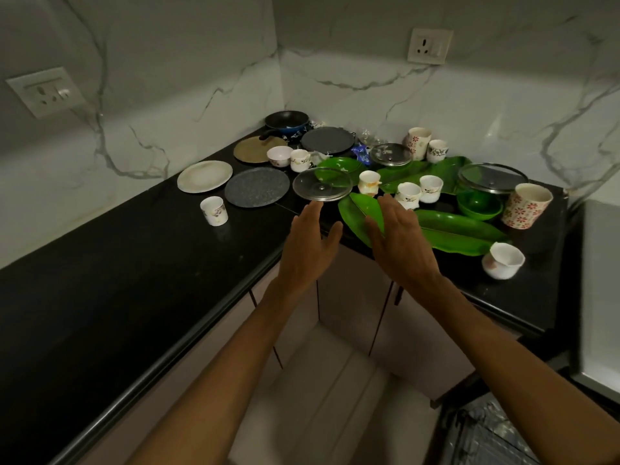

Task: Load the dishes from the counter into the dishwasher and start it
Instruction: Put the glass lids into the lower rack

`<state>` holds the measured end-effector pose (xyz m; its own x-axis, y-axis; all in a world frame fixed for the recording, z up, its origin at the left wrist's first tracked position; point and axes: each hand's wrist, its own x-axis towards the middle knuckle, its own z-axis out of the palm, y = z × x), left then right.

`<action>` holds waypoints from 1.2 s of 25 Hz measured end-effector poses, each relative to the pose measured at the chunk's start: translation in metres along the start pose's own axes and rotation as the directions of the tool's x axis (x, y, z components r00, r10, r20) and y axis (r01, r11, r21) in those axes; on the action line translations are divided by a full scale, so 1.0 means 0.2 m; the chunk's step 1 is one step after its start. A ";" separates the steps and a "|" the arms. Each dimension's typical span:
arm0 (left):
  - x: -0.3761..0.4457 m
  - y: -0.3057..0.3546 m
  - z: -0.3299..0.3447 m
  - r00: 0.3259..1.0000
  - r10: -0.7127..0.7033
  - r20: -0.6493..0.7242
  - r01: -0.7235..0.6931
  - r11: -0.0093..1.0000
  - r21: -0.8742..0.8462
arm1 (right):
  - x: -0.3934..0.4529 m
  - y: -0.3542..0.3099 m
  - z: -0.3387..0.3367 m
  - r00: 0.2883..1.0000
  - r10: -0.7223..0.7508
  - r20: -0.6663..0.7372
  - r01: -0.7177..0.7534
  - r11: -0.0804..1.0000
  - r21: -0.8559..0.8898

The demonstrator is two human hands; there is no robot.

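Dishes crowd the corner of a black counter [134, 263]. My left hand [310, 245] reaches forward with straight fingers, its tips just short of a glass lid [322, 184]. My right hand [399, 239] is also open and hovers over a green leaf-shaped plate [360, 209], holding nothing. Small white floral cups [407, 194] stand just beyond its fingertips. A longer green leaf plate [459, 231] lies to the right. The open dishwasher rack [493, 434] shows at the bottom right corner.
A cream plate [204, 176], a speckled grey plate [256, 187], a lone cup [214, 211], a dark pan [287, 122], a green bowl [479, 204], a large glass lid [493, 177] and tall floral mugs [526, 204] surround them. Marble walls close the corner; cabinet doors [349, 297] lie below.
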<state>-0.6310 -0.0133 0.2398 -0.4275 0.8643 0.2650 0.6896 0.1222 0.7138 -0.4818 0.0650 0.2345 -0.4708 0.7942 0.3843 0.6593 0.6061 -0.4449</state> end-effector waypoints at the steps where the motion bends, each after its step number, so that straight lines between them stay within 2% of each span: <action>1: 0.05 -0.02 0.02 1.000 0.000 -0.006 0.000 1.000 0.001 | 0.05 0.01 0.03 1.000 -0.012 -0.012 0.012 1.000 0.004; 6: 0.31 -0.13 0.08 0.999 -0.036 0.006 0.036 0.999 -0.010 | 0.26 0.07 0.18 0.995 -0.091 -0.032 0.091 0.996 -0.022; 12: 0.68 -0.34 0.13 0.997 -0.037 0.061 0.039 0.998 -0.044 | 0.55 0.09 0.32 0.998 -0.051 -0.040 0.049 0.998 -0.050; 13: 0.74 -0.37 0.14 0.997 -0.036 0.070 0.041 0.998 -0.058 | 0.59 0.10 0.34 1.000 -0.014 -0.009 0.014 0.999 -0.031; 17: 0.92 -0.48 0.17 0.993 -0.015 0.113 0.026 0.995 -0.096 | 0.69 0.18 0.44 0.988 0.147 -0.037 -0.147 0.989 0.002; 25: 1.03 -0.50 0.37 0.988 0.016 0.153 0.015 0.980 -0.198 | 0.69 0.42 0.47 0.965 0.257 -0.049 -0.257 0.966 -0.008; 30: 1.10 -0.43 0.54 0.978 -0.027 0.208 0.075 0.972 -0.222 | 0.77 0.64 0.44 0.953 0.302 -0.025 -0.302 0.953 0.013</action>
<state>-0.7217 0.2196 0.1662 -0.3152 0.9433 0.1045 0.5089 0.0751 0.8575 -0.5224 0.2691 0.1656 -0.2348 0.9388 0.2520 0.7632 0.3386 -0.5503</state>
